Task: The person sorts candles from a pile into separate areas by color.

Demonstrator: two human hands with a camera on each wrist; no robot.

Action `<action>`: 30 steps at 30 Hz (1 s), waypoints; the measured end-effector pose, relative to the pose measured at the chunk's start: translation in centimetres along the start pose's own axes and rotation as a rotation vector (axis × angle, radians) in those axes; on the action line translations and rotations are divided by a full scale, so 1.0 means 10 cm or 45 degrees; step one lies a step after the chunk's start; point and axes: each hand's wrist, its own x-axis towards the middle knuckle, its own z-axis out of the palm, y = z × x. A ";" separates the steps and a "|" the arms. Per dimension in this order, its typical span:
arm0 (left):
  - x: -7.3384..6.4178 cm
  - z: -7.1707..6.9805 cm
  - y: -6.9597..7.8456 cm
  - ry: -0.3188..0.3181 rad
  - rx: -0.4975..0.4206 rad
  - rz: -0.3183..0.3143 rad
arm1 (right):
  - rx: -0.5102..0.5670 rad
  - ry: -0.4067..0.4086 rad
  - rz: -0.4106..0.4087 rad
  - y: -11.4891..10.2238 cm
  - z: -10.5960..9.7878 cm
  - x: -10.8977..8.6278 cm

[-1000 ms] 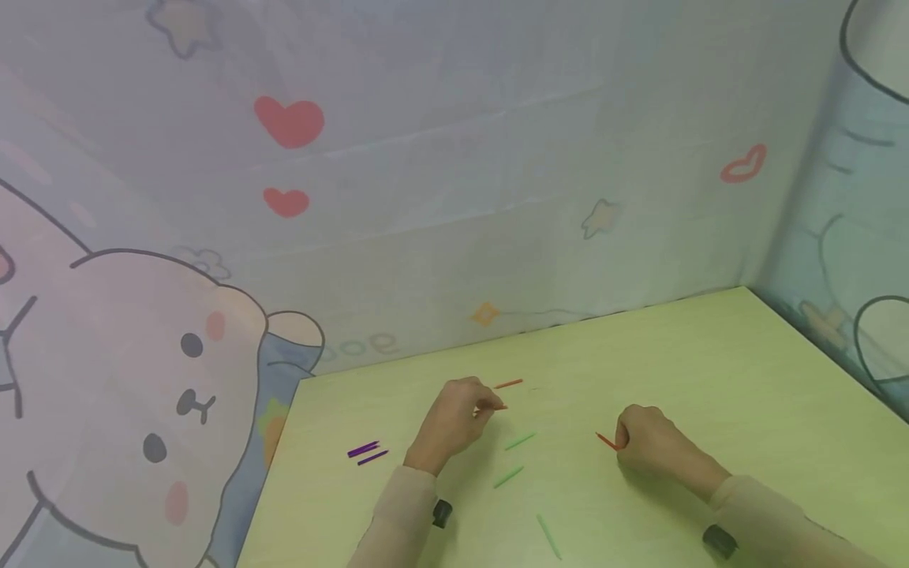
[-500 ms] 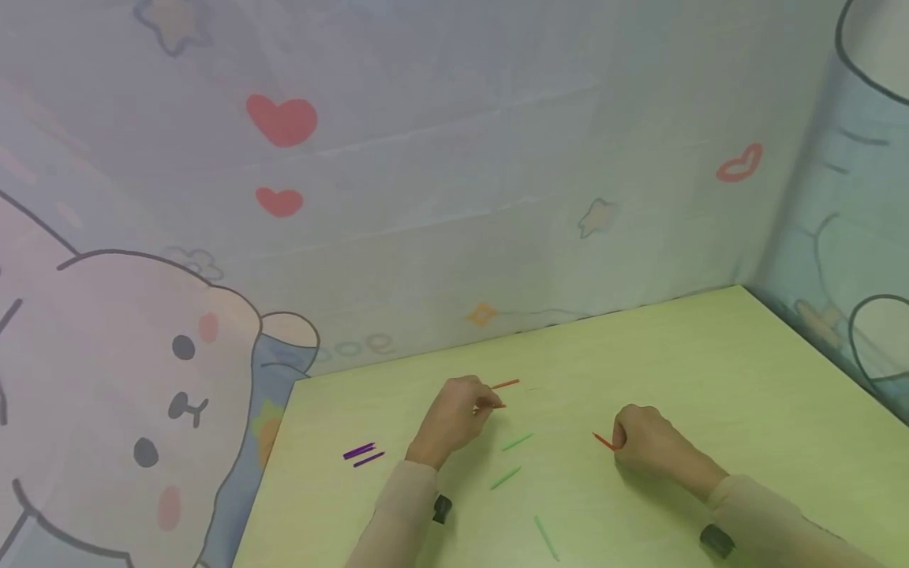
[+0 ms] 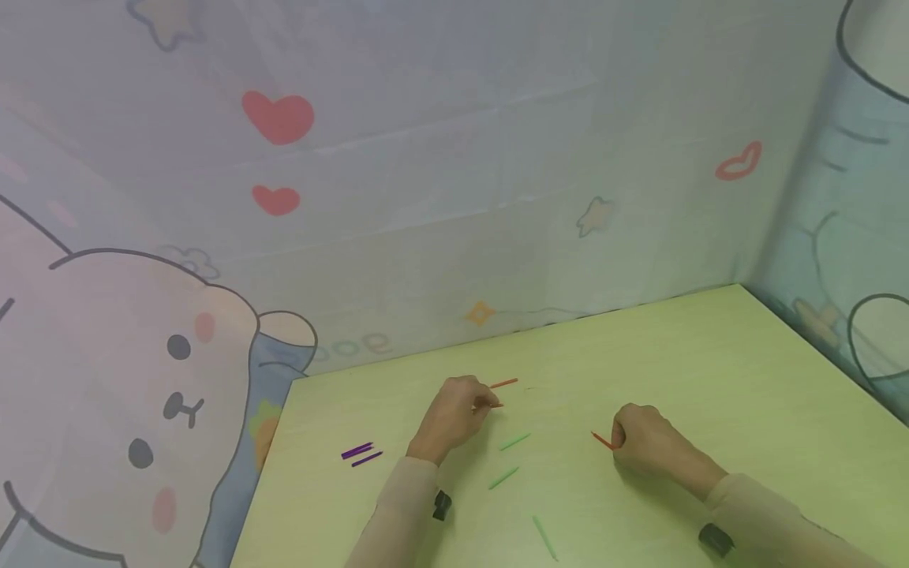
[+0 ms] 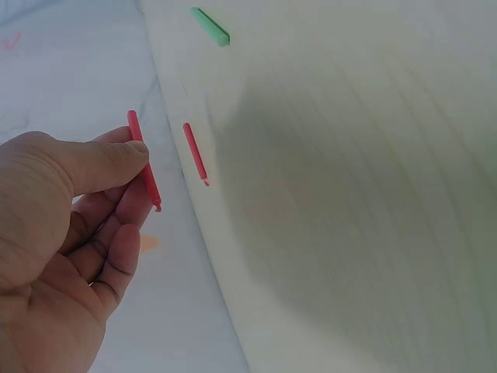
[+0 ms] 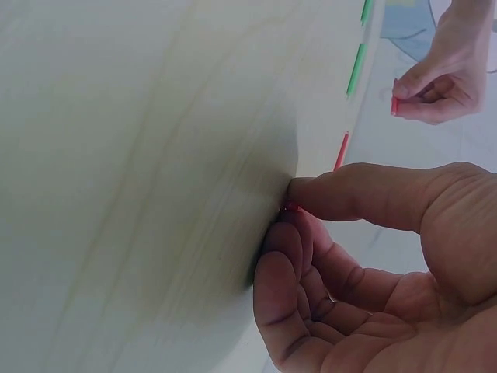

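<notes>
My left hand (image 3: 454,414) pinches a thin red candle-like stick (image 4: 151,183) between thumb and fingers, its narrow nub pointing away from the grip. Beyond that hand another red stick (image 3: 504,383) lies on the table. On the other side, my right hand (image 3: 646,442) holds a red stick (image 3: 602,440) by one end, fingertips right at the tabletop. In the right wrist view only a bit of this stick (image 5: 291,207) shows between thumb and fingers; the rest is hidden. Three green sticks, one of them the nearest green stick (image 3: 504,477), lie between the hands.
Purple sticks (image 3: 367,458) lie grouped on the left of the pale yellow-green table (image 3: 710,355). A printed cloth (image 3: 426,197) with hearts and a cartoon animal hangs behind and along the left edge. Black wrist devices sit under both forearms.
Both hands keep their hold on the red sticks and hardly move. The whole scene drifts slightly left in the head view.
</notes>
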 end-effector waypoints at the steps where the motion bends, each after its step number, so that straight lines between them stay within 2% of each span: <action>1: 0.00 0.01 -0.01 0.000 -0.002 -0.002 | 0.002 0.000 0.002 0.00 0.00 0.00; 7: 0.03 0.06 -0.05 -0.002 -0.011 -0.021 | 0.002 -0.002 -0.016 0.01 0.00 0.00; 23: 0.07 0.21 -0.18 0.008 -0.062 -0.066 | 0.009 -0.006 0.043 -0.01 -0.01 0.02; 30: 0.10 0.24 -0.19 0.010 -0.107 -0.092 | -0.006 -0.013 0.065 -0.01 -0.01 0.03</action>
